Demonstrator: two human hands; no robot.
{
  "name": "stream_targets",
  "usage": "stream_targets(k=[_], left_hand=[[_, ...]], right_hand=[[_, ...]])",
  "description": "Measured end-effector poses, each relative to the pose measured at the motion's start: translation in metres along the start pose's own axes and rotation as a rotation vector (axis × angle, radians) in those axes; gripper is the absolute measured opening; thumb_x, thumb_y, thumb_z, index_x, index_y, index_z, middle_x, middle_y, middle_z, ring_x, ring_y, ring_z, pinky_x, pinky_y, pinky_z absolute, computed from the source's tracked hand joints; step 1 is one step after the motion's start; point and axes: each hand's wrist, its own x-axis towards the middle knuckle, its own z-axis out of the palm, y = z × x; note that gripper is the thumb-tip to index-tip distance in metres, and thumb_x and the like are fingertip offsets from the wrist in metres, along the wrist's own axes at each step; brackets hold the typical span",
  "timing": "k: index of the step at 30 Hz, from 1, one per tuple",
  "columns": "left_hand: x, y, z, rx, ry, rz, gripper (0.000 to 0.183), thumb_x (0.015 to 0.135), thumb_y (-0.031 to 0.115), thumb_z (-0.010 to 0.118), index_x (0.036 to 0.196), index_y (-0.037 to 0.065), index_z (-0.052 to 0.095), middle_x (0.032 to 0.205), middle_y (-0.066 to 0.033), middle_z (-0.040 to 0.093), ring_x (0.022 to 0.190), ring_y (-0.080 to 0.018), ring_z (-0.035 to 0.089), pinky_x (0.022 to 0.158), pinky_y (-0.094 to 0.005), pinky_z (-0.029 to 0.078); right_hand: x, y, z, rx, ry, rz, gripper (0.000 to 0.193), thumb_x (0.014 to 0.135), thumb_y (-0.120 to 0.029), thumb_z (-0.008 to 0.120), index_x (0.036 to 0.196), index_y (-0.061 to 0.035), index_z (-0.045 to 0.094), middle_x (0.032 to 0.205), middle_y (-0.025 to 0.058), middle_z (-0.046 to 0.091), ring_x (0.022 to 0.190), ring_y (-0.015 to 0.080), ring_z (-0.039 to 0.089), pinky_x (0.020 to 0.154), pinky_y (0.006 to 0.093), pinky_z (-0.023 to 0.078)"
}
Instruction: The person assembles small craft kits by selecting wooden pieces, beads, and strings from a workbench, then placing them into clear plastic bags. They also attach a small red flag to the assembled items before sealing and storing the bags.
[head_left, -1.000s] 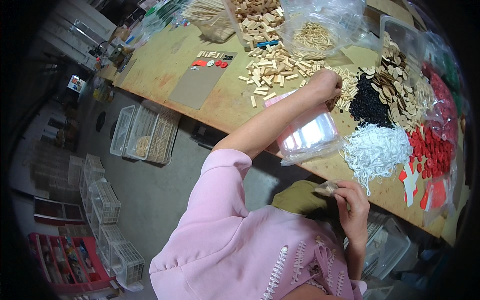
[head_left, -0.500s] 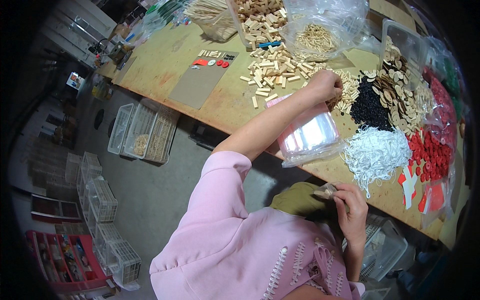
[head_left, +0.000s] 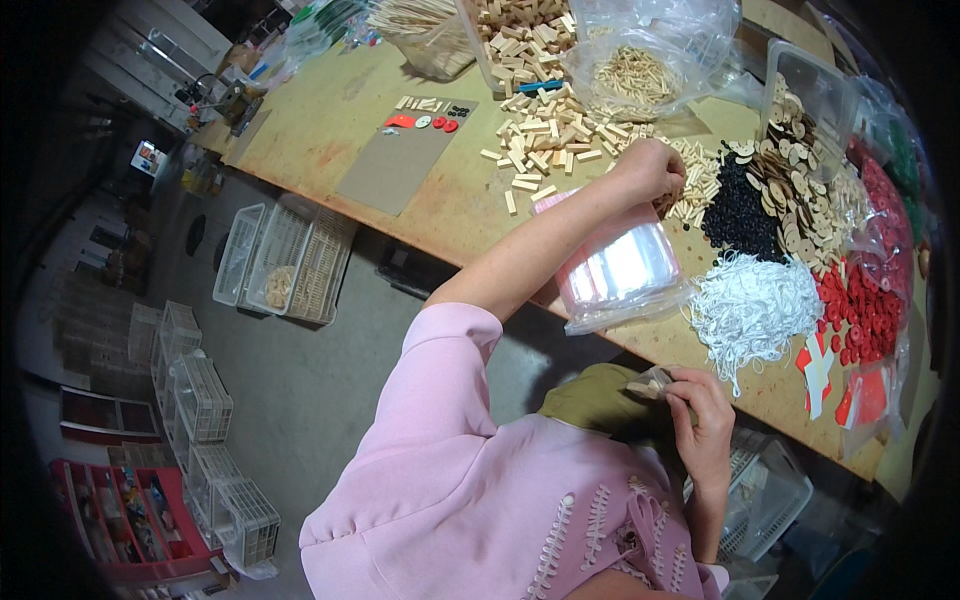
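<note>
My left hand [head_left: 650, 172] reaches over the table to a pile of small wooden pegs [head_left: 697, 190]. Its fingers are curled down at the pile's edge, and their tips are hidden. Under that wrist lies a stack of clear plastic bags [head_left: 622, 262] with pink edges. Close to my body, my right hand [head_left: 703, 408] pinches a small clear bag [head_left: 652, 384] with pale wooden pieces inside. Beside the pegs lie a heap of black beads [head_left: 740, 212] and a heap of white strings [head_left: 755, 305].
Wooden blocks [head_left: 545, 135] spread across the table's middle. Wooden discs [head_left: 795, 205], red wheels [head_left: 865, 310] and red-and-white pieces [head_left: 817, 370] lie at right. A cardboard sheet [head_left: 395, 170] with sample parts is at left. Plastic crates [head_left: 300, 262] stand on the floor.
Almost nothing differs. My left hand stays at the pegs and my right hand keeps hold of the small bag; the view has shifted very slightly.
</note>
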Motion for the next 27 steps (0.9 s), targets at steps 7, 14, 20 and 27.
stream_targets(k=[7,14,20,27], left_hand=[[-0.010,-0.003,-0.009,-0.874,-0.185,-0.277,0.018,0.092,0.012,0.077,0.097,-0.005,0.073,0.075,-0.0051,0.066,0.066,-0.0136,0.062,0.064,-0.0267,0.051],[-0.011,0.004,-0.028,-0.861,-0.221,-0.337,0.016,0.096,0.012,0.075,0.108,0.002,0.072,0.098,-0.0043,0.070,0.085,-0.0114,0.067,0.077,-0.0239,0.056],[-0.018,0.005,-0.035,-0.915,-0.220,-0.357,0.021,0.097,0.010,0.072,0.116,0.001,0.071,0.100,-0.0041,0.069,0.091,-0.0121,0.067,0.080,-0.0249,0.057],[-0.048,0.033,-0.046,-0.902,-0.229,-0.222,0.017,0.094,0.008,0.075,0.109,0.001,0.072,0.096,-0.0045,0.072,0.085,-0.0118,0.068,0.079,-0.0245,0.056]], right_hand=[[0.003,0.008,-0.001,0.020,0.069,-0.036,0.008,0.090,0.003,0.067,0.097,0.0006,0.069,0.103,0.0178,0.069,0.092,0.0344,0.069,0.081,0.0375,0.056],[0.009,0.009,-0.004,-0.030,0.153,-0.060,0.005,0.087,0.000,0.069,0.092,0.0021,0.071,0.101,0.0151,0.070,0.091,0.0295,0.069,0.081,0.0356,0.055],[0.010,0.008,-0.005,-0.035,0.161,-0.084,0.007,0.087,0.001,0.069,0.094,0.0013,0.071,0.102,0.0151,0.070,0.091,0.0294,0.069,0.081,0.0353,0.056],[0.015,0.008,-0.012,-0.052,0.164,-0.084,0.008,0.089,0.001,0.068,0.096,0.0013,0.070,0.107,0.0159,0.069,0.094,0.0305,0.069,0.082,0.0360,0.056]])
